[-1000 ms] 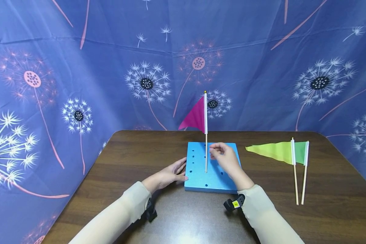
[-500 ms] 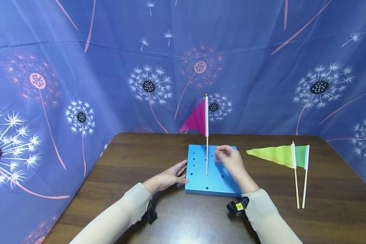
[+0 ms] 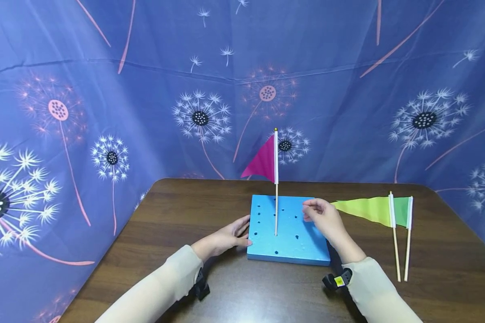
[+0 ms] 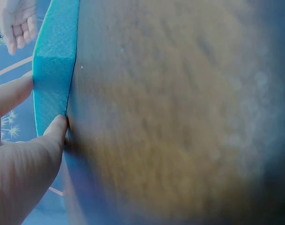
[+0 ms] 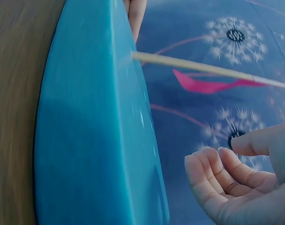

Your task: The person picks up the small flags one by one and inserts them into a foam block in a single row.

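Observation:
A magenta pennant flag (image 3: 268,160) stands upright, its wooden stick (image 3: 276,213) set in a hole of a blue board (image 3: 266,244) with several holes. My left hand (image 3: 226,237) rests at the board's left edge, fingers fairly straight. In the left wrist view its thumb (image 4: 56,131) touches the board's side. My right hand (image 3: 326,220) hovers over the board's right part, fingers loosely bent and holding nothing; the right wrist view shows its fingers (image 5: 206,176) apart from the stick. To the right lie a yellow-green pennant flag (image 3: 368,210) and a green pennant flag (image 3: 402,211).
The brown wooden table (image 3: 178,206) carries the board and the flags. Behind it hangs a blue cloth (image 3: 331,89) printed with dandelions. The two lying flags overlap, sticks pointing toward the near side.
My right hand has moved right, away from the magenta flag's stick. My left hand stays at the board's edge. The view has tilted up slightly, and the flag still stands.

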